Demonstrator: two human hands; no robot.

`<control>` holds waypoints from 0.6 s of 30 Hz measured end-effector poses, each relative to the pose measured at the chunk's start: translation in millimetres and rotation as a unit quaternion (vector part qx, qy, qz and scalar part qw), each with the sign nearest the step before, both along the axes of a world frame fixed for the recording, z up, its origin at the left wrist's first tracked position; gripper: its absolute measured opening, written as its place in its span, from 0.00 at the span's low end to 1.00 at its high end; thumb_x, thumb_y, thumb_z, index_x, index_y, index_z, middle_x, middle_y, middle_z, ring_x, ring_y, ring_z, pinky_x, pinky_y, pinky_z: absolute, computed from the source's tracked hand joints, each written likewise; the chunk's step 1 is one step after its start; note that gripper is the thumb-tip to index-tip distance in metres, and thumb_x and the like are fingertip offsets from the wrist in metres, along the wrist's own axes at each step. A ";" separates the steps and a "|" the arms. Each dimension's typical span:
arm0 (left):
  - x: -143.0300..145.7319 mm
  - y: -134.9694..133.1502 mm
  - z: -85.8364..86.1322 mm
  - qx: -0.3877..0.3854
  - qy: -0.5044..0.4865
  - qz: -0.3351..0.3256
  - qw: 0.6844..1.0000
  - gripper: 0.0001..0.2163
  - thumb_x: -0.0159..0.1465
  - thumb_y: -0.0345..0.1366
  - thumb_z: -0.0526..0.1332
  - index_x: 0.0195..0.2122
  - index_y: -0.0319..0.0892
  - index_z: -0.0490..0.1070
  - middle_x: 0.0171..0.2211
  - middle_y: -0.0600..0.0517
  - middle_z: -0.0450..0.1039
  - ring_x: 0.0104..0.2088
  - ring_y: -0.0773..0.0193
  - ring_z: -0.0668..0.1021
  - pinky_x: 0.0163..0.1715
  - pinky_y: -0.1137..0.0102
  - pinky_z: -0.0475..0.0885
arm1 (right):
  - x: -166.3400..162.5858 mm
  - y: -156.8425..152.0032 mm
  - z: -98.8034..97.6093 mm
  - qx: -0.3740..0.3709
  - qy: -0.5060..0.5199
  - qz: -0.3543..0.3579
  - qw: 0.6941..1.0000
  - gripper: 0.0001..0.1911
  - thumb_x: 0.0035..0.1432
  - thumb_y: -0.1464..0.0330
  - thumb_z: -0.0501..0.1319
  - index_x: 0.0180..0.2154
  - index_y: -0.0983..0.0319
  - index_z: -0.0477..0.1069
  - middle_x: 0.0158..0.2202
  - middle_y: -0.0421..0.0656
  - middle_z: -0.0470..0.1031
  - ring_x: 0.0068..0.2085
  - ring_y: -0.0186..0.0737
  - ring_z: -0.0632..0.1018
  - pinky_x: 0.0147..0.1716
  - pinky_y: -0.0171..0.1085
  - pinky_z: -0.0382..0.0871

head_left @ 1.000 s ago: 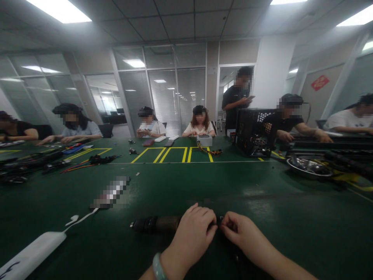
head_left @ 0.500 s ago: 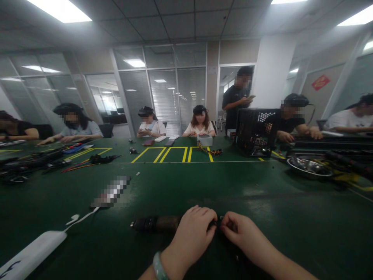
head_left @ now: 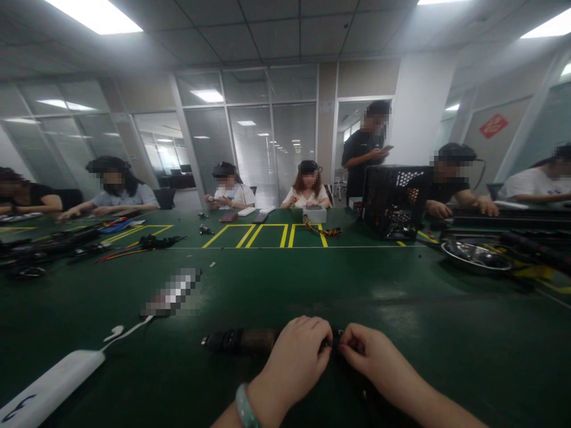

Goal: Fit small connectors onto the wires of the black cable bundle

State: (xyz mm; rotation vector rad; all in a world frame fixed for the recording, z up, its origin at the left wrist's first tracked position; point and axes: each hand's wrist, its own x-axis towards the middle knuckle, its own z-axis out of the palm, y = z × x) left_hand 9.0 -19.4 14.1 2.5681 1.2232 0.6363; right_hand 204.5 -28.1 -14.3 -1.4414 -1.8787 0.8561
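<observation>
Green surface (head_left: pixel 401 309), yellow lines (head_left: pixel 284 235), red wall sign (head_left: pixel 493 126) unreadable; left hand (head_left: pixel 297 356) fingers clench a dark cylinder (head_left: pixel 241 340), right hand (head_left: pixel 372 356) pinches its end.

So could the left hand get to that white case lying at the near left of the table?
Probably yes: only bare green table lies between the left hand and the white case. But that hand is closed on the dark bundle, so it must let go first.
</observation>
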 end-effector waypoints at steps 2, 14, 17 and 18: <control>-0.2 -0.4 -0.3 -0.003 -0.007 0.013 1.000 0.03 0.62 0.33 0.60 0.38 0.44 0.69 0.40 0.53 0.73 0.43 0.59 0.73 0.48 0.62 0.65 | 0.3 0.1 -1.1 0.000 -0.001 0.000 1.000 0.04 0.57 0.71 0.58 0.29 0.62 0.70 0.25 0.37 0.72 0.27 0.33 0.71 0.26 0.29 0.60; 0.0 0.1 -1.5 -0.003 -0.017 0.005 1.000 0.06 0.61 0.31 0.61 0.39 0.45 0.69 0.42 0.53 0.73 0.44 0.59 0.73 0.49 0.62 0.66 | -1.3 0.7 2.4 0.002 -0.010 -0.006 1.000 0.04 0.57 0.70 0.59 0.29 0.62 0.70 0.25 0.38 0.72 0.27 0.34 0.72 0.26 0.29 0.60; 0.0 0.5 -1.4 0.003 -0.016 -0.015 1.000 0.09 0.60 0.28 0.60 0.40 0.46 0.68 0.42 0.55 0.73 0.44 0.60 0.73 0.49 0.63 0.65 | -1.1 0.4 1.6 -0.002 -0.005 -0.003 1.000 0.04 0.57 0.71 0.58 0.30 0.62 0.70 0.25 0.38 0.72 0.28 0.34 0.72 0.26 0.29 0.60; 0.0 0.7 -1.6 0.005 -0.014 -0.019 1.000 0.09 0.60 0.27 0.60 0.40 0.47 0.68 0.42 0.55 0.73 0.44 0.60 0.73 0.49 0.63 0.65 | -0.9 0.4 1.1 -0.005 -0.002 -0.001 1.000 0.04 0.57 0.70 0.58 0.30 0.62 0.70 0.26 0.38 0.72 0.28 0.34 0.72 0.26 0.29 0.60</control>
